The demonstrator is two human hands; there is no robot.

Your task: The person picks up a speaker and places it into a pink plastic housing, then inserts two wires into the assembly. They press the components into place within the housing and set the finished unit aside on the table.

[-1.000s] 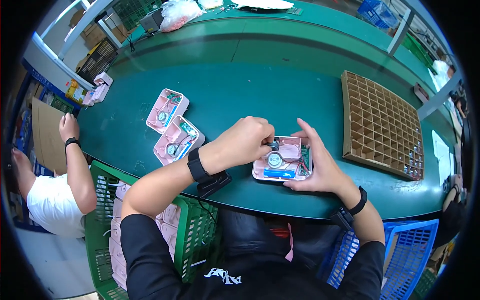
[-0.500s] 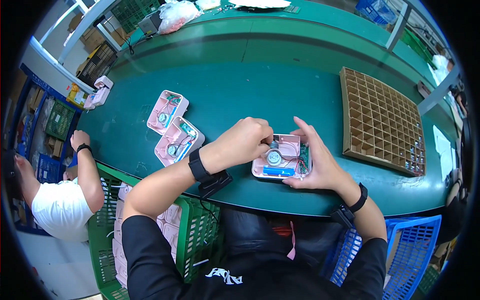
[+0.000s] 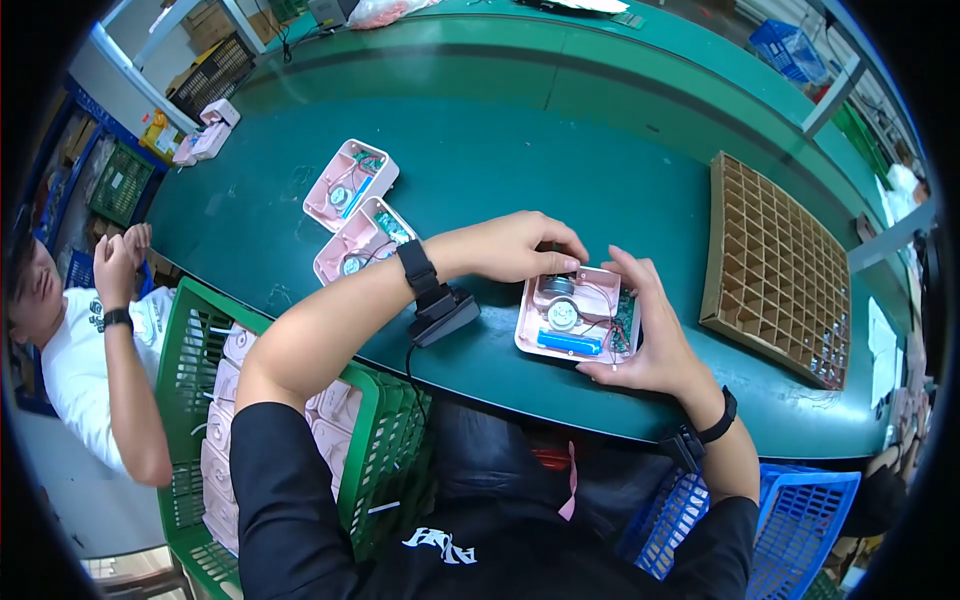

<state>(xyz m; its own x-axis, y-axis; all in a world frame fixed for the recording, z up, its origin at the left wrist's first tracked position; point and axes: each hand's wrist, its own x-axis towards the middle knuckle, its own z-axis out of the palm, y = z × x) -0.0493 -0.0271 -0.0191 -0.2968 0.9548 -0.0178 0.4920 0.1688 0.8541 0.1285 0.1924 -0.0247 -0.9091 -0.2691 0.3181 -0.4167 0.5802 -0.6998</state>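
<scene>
An open pink plastic housing (image 3: 530, 340) lies on the green table in front of me, its inside facing up. In it are a blue cylindrical battery (image 3: 569, 343), a silver round speaker (image 3: 563, 314), a dark round part (image 3: 557, 286), a green circuit board (image 3: 626, 315) and thin red and black wires. My right hand (image 3: 655, 335) grips the housing's right side, thumb at the near edge and fingers at the far corner. At the far left edge, by the dark round part, my left hand (image 3: 535, 247) has thumb and fingertips curled together; whatever they pinch is hidden.
Two similar open housings (image 3: 350, 185) lie to the left. A divided cardboard tray (image 3: 775, 270) sits at the right. Below the table edge are a green crate (image 3: 375, 450) of pink housings and a blue basket (image 3: 810, 520). Another person (image 3: 105, 350) is at far left.
The view has shifted. My left hand has lifted from the dark round part to the housing's far edge, its fingers less tightly closed. My right hand keeps its grip. The other person's hands have risen.
</scene>
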